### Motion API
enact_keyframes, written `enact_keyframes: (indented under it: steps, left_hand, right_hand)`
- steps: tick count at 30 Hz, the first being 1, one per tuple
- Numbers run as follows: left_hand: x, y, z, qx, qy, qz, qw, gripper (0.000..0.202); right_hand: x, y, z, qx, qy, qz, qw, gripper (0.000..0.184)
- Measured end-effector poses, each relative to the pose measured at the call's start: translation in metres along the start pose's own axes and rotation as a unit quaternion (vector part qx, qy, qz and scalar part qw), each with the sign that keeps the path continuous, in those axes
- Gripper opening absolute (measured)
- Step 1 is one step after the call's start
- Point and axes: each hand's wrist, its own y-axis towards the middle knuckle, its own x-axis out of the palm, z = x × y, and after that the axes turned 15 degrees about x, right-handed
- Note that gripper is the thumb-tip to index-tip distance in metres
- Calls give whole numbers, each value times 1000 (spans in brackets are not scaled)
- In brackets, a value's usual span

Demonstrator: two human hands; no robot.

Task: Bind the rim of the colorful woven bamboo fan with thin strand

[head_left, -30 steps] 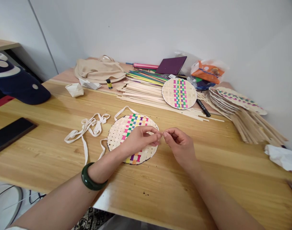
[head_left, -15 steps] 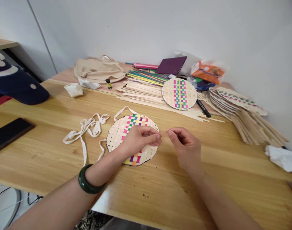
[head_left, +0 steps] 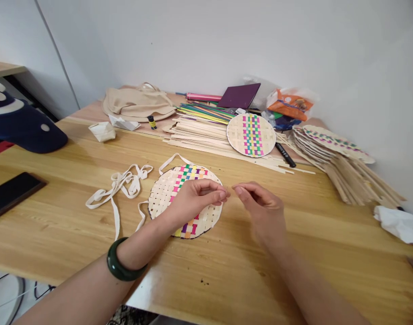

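- Woven disc (head_left: 165, 194) lies flat on the wooden worktop (head_left: 74, 225), just in front of the person; pale strips form its body, with a band of pink, green, yellow and purple squares down its middle.
- Left hand (head_left: 196, 198) hovers over the right part of that disc, thumb and forefinger pinched shut on something too thin to make out; a dark green bangle (head_left: 120, 266) sits on the wrist.
- Right hand (head_left: 263, 210) is just beside the left hand, over bare wood to the right of the disc; its thumb and forefinger are drawn together in a pinch, and whether anything lies between them cannot be told.
- The two sets of fingertips point at each other, close but apart.
- Cream cloth tape (head_left: 118, 187) loops loosely left of the disc, one strand running to its edge.
- Farther back, a second woven disc (head_left: 251, 134) rests on a heap of pale and coloured strips (head_left: 196, 128), with a black marker (head_left: 285, 155) just to its right.
- At the right, a stack of woven fans (head_left: 335, 149) spreads its handles toward the worktop edge.
- A dark phone (head_left: 10, 194) lies at the left, a navy cap (head_left: 23, 126) behind it.
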Motion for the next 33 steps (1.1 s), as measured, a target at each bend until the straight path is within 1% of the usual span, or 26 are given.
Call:
enact_keyframes:
  steps: [3, 6, 9, 13, 18, 20, 21, 24, 26, 30, 33]
  left_hand:
    - [0, -1, 0, 14, -19, -14, 1000, 15]
    - [2, -2, 2, 20, -61, -36, 997, 12]
    - [5, -2, 0, 2, -103, -53, 993, 11]
    - [6, -3, -5, -23, -150, -58, 987, 11]
    - [6, -3, -10, -43, -156, -47, 986, 13]
    - [6, -2, -10, -48, -143, -41, 988, 14]
    - [5, -2, -9, -49, -135, -37, 989, 15]
    - [5, -1, -7, -52, -115, -30, 992, 16]
    - [6, -1, -6, -55, -108, -27, 992, 16]
    - [7, -1, -5, -65, -85, -32, 994, 17]
    - [7, -2, -5, -55, -65, -34, 996, 19]
  right_hand:
    - [0, 6, 4, 47, 71, -38, 996, 6]
    - [0, 7, 4, 101, 111, -85, 985, 6]
    - [1, 5, 2, 130, 135, -128, 974, 7]
    - [3, 3, 3, 164, 163, -151, 961, 7]
    - [4, 2, 5, 200, 210, -203, 935, 7]
    - [4, 2, 5, 217, 220, -196, 931, 9]
    - [3, 3, 5, 221, 213, -181, 934, 10]
    - [2, 4, 3, 200, 165, -123, 958, 14]
    - [2, 4, 2, 183, 142, -106, 967, 15]
    - [2, 2, -1, 201, 146, -131, 960, 19]
    - [1, 1, -3, 217, 149, -141, 955, 23]
